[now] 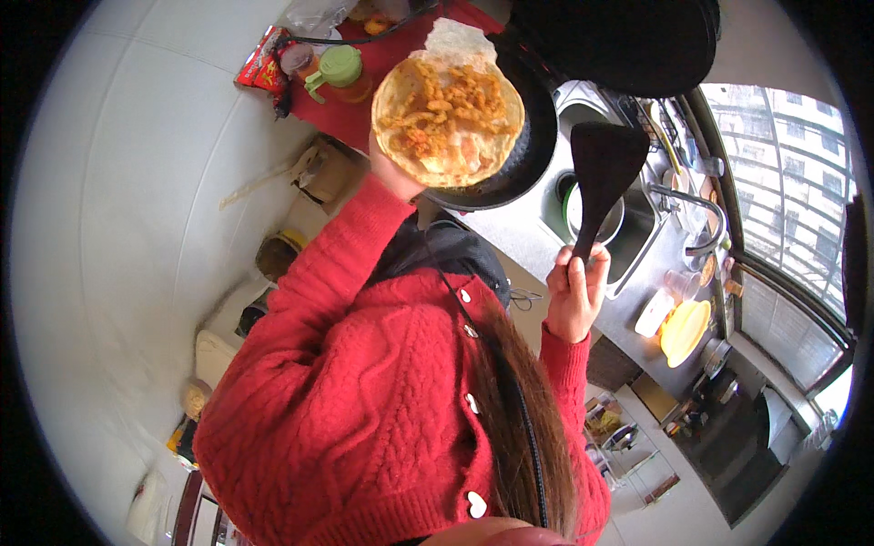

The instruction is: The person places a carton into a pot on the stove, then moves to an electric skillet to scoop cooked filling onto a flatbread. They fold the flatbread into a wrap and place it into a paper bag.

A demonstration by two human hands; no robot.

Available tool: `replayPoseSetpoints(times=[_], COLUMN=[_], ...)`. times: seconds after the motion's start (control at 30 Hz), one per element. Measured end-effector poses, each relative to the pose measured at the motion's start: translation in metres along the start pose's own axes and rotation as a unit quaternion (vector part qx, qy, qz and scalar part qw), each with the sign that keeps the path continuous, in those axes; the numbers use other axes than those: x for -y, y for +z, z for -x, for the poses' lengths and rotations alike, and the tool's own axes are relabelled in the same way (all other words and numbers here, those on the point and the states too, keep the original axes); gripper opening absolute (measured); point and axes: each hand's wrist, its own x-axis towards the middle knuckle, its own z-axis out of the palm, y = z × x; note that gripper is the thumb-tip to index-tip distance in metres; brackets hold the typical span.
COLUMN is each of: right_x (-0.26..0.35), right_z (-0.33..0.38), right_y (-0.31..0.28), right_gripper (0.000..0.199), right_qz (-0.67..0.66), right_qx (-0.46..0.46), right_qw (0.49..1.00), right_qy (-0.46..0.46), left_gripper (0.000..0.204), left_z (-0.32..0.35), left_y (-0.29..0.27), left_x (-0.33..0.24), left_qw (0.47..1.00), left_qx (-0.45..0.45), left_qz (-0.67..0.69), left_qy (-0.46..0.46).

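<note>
My left hand (393, 175) holds up a round flatbread (448, 118) by its lower edge. The flatbread is topped with orange-yellow fried strips and sits tilted over a black frying pan (535, 155). A thin pale piece sticks out past the flatbread's top edge. My right hand (575, 296) is closed around the handle of a black spatula (603, 168), whose wide blade points up beside the pan's right rim. Both forearms are in red knitted sleeves.
A steel sink (637, 250) with a curved faucet (703, 207) lies right of the pan. A green-lidded jar (339, 71) stands on a red surface (350, 116). A yellow lid (685, 329) rests on the grey counter by a window (787, 173).
</note>
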Motion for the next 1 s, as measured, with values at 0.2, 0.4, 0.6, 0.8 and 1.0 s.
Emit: replayPoseSetpoints(times=[0.2,0.4,0.6,0.8,1.0], right_x=[-0.02,-0.021,-0.033,-0.05,-0.058], right_z=[-0.033,-0.063,-0.052,-0.058,-0.049], right_y=[0.04,0.056,0.066,0.073,0.073], right_gripper=[0.032,0.035,0.041,0.029,0.028], right_qz=[0.259,0.466,0.45,0.44,0.42], right_qx=[0.017,0.118,0.095,0.046,0.062], right_qw=[0.942,0.775,0.833,0.809,0.827], right_qy=[-0.211,-0.411,-0.307,-0.387,-0.367], left_gripper=[0.056,0.058,0.059,0.06,0.062], left_z=[-0.003,0.023,0.037,0.046,0.052], left_y=[-0.007,-0.012,-0.015,-0.015,-0.019], left_x=[0.013,0.018,0.013,0.01,0.011], left_qw=[0.998,0.989,0.989,0.988,0.986], left_qx=[-0.001,-0.016,-0.024,-0.023,-0.029], left_qz=[0.023,0.019,0.003,0.0,-0.003], left_qy=[-0.05,-0.143,-0.143,-0.153,-0.162])
